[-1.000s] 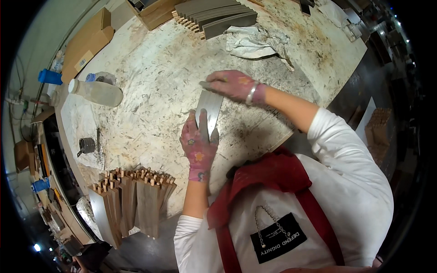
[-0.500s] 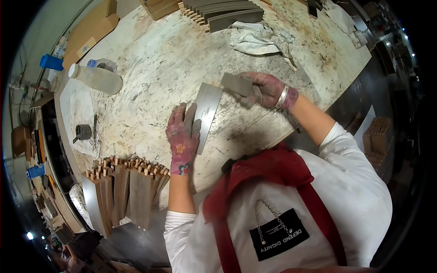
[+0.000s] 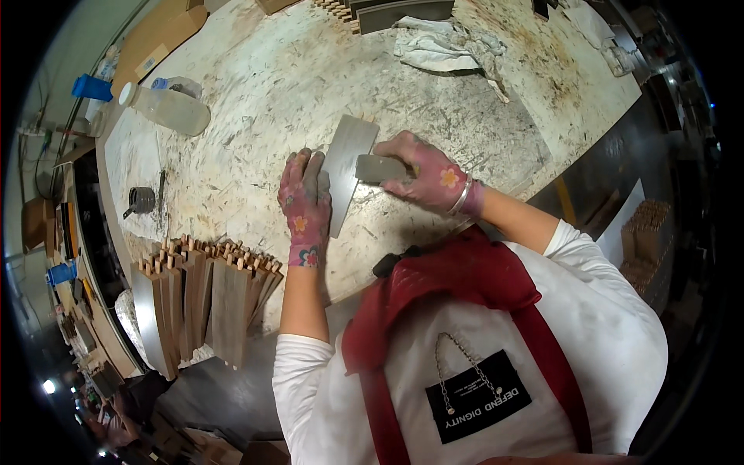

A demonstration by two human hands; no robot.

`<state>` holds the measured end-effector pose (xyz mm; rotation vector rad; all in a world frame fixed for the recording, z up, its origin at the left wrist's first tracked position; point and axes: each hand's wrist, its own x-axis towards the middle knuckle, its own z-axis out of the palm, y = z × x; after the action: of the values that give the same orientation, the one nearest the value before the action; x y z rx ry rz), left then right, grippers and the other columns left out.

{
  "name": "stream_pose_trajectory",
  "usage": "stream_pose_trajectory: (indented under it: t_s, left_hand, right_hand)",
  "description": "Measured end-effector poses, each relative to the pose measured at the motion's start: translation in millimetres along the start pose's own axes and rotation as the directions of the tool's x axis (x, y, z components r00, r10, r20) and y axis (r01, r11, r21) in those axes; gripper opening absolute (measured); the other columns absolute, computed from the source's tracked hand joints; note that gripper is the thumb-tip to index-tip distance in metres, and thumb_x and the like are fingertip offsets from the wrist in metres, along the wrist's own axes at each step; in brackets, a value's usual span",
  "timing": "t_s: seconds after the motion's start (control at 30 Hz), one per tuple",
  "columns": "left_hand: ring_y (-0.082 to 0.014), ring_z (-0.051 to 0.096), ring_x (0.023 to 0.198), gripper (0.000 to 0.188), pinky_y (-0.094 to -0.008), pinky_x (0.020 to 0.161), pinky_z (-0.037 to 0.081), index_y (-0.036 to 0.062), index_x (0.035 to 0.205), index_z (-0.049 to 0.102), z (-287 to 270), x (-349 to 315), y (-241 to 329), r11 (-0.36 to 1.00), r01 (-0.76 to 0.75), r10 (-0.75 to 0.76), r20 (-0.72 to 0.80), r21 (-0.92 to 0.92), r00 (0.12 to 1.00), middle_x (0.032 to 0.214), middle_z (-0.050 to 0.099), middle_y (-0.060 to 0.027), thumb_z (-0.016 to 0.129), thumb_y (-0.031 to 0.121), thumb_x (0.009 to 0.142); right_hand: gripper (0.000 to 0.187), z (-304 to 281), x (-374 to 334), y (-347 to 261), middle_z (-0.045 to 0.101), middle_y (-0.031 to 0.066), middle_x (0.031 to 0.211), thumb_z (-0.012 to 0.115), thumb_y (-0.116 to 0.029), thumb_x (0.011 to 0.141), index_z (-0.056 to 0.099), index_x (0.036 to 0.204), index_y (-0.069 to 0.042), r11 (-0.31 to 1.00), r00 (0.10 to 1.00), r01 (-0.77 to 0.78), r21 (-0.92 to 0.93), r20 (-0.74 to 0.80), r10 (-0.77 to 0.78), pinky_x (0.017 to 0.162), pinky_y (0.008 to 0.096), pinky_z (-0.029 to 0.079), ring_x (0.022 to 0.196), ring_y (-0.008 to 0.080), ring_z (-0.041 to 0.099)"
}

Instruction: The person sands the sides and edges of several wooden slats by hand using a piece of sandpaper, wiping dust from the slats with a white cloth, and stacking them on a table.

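A long grey flat board (image 3: 350, 143) lies at a slant on the worktable, with small wooden pegs at its far end. My left hand (image 3: 304, 194), in a pink flowered glove, grips the board's left edge, its fingers pointing away from me. In my right hand (image 3: 426, 174), gloved alike, is a grey rectangular sanding block (image 3: 377, 169). The fingers are closed around the block's right end. Its left end overlaps the right edge of the board; whether it presses on the face is hard to tell.
Several pegged boards (image 3: 229, 306) stand bunched at the table's near left edge. More lie stacked (image 3: 403, 14) at the far side, beside a crumpled white cloth (image 3: 446, 46). A translucent bottle (image 3: 170, 108) lies at the left, and a dark coil (image 3: 141, 200) sits nearer me.
My right hand has come left and nearer with the sanding block, from beside the board's far end onto its right edge. The view has shifted slightly; my left hand stays on the board.
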<state>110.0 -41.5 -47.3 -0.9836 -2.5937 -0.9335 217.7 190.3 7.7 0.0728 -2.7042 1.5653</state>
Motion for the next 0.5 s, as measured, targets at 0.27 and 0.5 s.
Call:
stream_pose_trajectory:
  t_s: [0.27, 0.5]
  left_hand:
    - [-0.0351, 0.057, 0.124, 0.031, -0.0427, 0.104, 0.046, 0.007, 0.119, 0.069, 3.7, -1.1, -3.4, 1.0, 0.023, -0.023, -0.002, 0.022, 1.0, 0.128, 0.064, -0.0151, 0.061, 0.009, 0.09]
    - [-0.0332, 0.057, 0.124, 0.034, -0.0413, 0.104, 0.046, 0.0091, 0.119, 0.07, 8.3, -2.9, -6.3, 1.0, 0.015, -0.015, -0.038, 0.003, 0.999, 0.128, 0.064, -0.0139, 0.062, 0.005, 0.086]
  right_hand:
    - [0.052, 9.7, -3.6, -6.2, 0.056, 0.0178, 0.117, 0.076, -0.022, 0.081, 0.055, 0.126, -0.01, 0.995, 0.999, 0.031, -0.095, -0.022, -0.033, 0.09, 0.0434, 0.05, 0.103, 0.0384, 0.061]
    - [0.059, 11.0, -7.5, 4.6, 0.057, 0.0175, 0.115, 0.077, -0.018, 0.079, 0.053, 0.132, -0.009, 0.998, 0.998, 0.027, 0.057, -0.065, -0.024, 0.092, 0.0422, 0.05, 0.106, 0.0384, 0.059]
